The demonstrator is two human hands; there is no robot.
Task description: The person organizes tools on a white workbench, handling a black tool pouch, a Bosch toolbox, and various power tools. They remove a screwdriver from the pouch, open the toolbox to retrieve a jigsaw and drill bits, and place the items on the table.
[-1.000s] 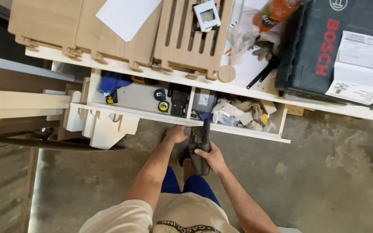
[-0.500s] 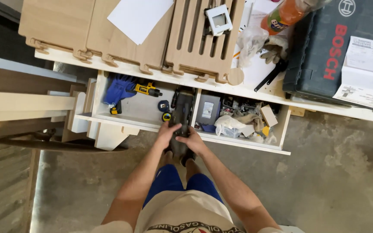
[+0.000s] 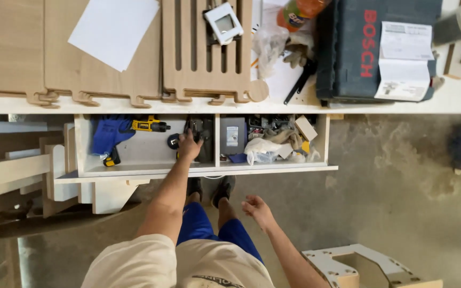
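A dark, boxy tool [image 3: 203, 137] lies in the open drawer [image 3: 145, 169] against its divider, directly under and just beyond the left hand [image 3: 189, 146], whose fingers rest on it.

The white table [image 3: 134, 105] holds flat wood boards [image 3: 38, 48], a white paper sheet [image 3: 114, 29], a slatted wood panel [image 3: 209, 64] and a dark blue tool case [image 3: 348, 53].

Two hands: left hand [image 3: 189, 146] in drawer [image 3: 198, 171], right hand [image 3: 256, 209] free. One dark tool [image 3: 203, 140] at left fingers [image 3: 186, 136]. One blue glove [image 3: 108, 134], one yellow tool [image 3: 149, 125] beside. One white paper [image 3: 114, 29], one blue case [image 3: 374, 48] above.
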